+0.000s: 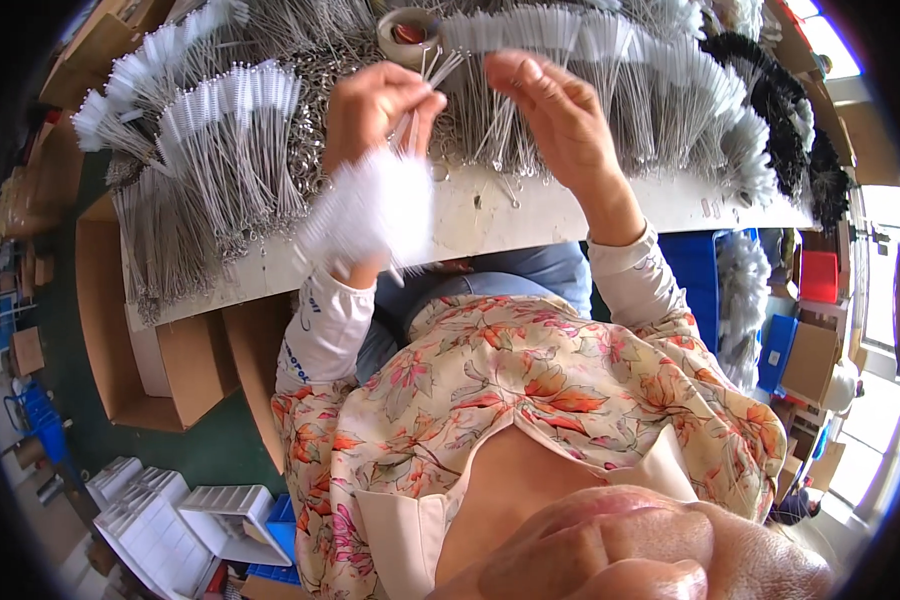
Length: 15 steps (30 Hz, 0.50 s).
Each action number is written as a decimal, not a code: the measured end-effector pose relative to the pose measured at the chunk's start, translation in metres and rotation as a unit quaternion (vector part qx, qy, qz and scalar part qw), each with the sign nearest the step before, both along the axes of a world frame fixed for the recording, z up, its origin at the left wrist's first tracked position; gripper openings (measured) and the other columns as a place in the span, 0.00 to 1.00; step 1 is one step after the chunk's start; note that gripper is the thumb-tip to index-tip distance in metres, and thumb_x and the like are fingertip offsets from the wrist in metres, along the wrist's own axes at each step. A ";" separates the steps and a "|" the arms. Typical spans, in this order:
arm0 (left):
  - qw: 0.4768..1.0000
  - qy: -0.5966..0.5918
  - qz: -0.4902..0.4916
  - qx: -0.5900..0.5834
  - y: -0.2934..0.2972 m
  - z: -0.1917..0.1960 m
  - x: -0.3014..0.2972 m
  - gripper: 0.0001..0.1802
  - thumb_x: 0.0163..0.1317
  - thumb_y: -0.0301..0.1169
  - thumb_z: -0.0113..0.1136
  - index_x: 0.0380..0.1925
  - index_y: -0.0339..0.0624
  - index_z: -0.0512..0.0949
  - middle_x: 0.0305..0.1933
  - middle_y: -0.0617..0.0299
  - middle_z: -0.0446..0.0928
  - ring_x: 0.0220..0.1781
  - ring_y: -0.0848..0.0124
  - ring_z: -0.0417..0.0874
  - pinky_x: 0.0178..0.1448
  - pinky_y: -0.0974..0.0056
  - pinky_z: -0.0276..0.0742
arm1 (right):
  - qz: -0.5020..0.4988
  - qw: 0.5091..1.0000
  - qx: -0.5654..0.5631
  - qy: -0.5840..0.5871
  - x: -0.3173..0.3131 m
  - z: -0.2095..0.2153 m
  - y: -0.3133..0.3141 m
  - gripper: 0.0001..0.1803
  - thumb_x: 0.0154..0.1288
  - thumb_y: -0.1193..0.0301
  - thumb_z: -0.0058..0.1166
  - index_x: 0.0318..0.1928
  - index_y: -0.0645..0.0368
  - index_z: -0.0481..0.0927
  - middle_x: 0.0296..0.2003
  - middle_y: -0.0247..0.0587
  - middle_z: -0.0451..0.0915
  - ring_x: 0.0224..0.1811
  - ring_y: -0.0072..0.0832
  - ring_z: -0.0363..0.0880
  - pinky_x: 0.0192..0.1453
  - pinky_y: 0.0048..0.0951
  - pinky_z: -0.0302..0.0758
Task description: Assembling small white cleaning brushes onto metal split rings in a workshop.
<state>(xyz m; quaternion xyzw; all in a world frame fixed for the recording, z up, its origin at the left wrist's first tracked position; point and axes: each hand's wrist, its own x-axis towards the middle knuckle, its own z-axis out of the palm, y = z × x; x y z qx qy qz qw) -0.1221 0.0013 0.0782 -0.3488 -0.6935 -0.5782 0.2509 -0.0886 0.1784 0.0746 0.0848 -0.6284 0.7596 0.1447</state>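
Note:
My left hand (378, 112) is closed around a bundle of thin wire-handled brushes. Their white bristle heads (375, 210) hang below the hand over my wrist, smeared by motion, and the looped wire ends stick out above the fingers. To the right, my right hand (562, 115) is raised in front of a row of similar brushes (610, 90), its fingers half curled and loosely apart. I see nothing in it, though its fingertips are slightly blurred. Between and behind the hands lies a heap of small metal rings (315, 115).
Bunches of white brushes (235, 130) cover the table's left side; black-bristled ones (765, 90) lie far right. A roll of tape (408, 38) sits at the back. Open cardboard boxes (135, 350) stand below left, and a blue bin (692, 280) stands below right.

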 end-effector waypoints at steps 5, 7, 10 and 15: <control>0.994 0.093 -0.061 0.001 0.032 -0.060 0.042 0.11 0.51 0.17 0.61 0.36 0.34 0.77 0.43 0.53 0.71 0.39 0.65 0.78 0.43 0.66 0.79 | 0.082 0.922 -0.339 -0.166 0.031 -0.045 -0.018 0.13 0.70 0.66 0.44 0.43 0.62 0.76 0.36 0.36 0.79 0.37 0.22 0.77 0.40 0.23 0.76; 0.993 0.070 -0.076 -0.047 0.035 -0.074 0.050 0.15 0.51 0.20 0.62 0.41 0.37 0.77 0.45 0.55 0.70 0.40 0.63 0.77 0.45 0.63 0.77 | 0.090 0.894 -0.399 -0.185 0.038 -0.054 -0.010 0.11 0.70 0.67 0.43 0.44 0.61 0.74 0.33 0.32 0.77 0.33 0.21 0.75 0.38 0.21 0.75; 0.993 0.013 -0.072 -0.089 0.026 -0.089 0.071 0.17 0.51 0.21 0.62 0.43 0.41 0.77 0.43 0.55 0.73 0.41 0.63 0.77 0.44 0.62 0.74 | 0.172 0.954 -0.136 -0.205 0.048 -0.028 0.036 0.12 0.69 0.65 0.46 0.42 0.61 0.75 0.27 0.25 0.72 0.25 0.13 0.64 0.29 0.14 0.61; 0.978 -0.111 -0.143 -0.100 0.009 -0.127 0.085 0.15 0.52 0.21 0.62 0.42 0.40 0.76 0.34 0.56 0.76 0.33 0.65 0.79 0.37 0.64 0.76 | 0.038 0.561 0.821 -0.096 0.069 -0.008 0.089 0.07 0.59 0.68 0.52 0.28 0.57 0.78 0.26 0.33 0.78 0.31 0.24 0.78 0.31 0.27 0.69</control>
